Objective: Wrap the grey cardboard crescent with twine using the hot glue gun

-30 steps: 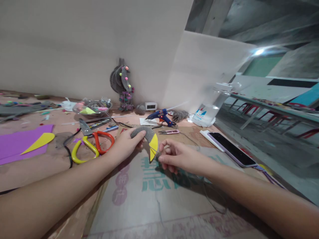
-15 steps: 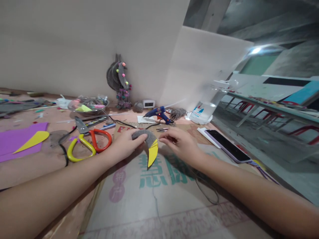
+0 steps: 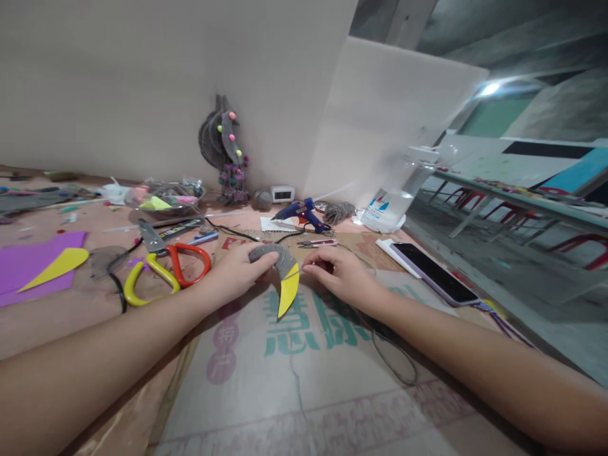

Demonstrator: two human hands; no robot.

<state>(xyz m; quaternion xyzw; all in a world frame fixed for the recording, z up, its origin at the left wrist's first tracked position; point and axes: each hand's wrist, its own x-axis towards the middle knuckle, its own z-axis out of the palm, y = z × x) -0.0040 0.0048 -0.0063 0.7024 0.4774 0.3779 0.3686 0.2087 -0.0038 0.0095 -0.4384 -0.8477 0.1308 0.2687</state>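
Observation:
My left hand pinches a yellow crescent cutout by its upper part, which is wrapped in grey yarn. The lower, pointed end is bare yellow and hangs over the cardboard. To its right, my right hand is closed with thumb and forefinger on the grey yarn, which runs taut to the edge of the wrapping. More of the yarn trails from under my right wrist in a loose loop on the cardboard sheet. Part of the crescent is hidden behind my left thumb.
Scissors with yellow and red handles lie left. Thread snips and a blue glue gun are behind my hands. A phone rests at right. Purple sheets and another yellow cutout lie far left.
The yarn in my right hand now crosses the yellow part near the edge of the wrapping, drawn to the right. My left hand keeps its hold on the crescent. The view has shifted slightly.

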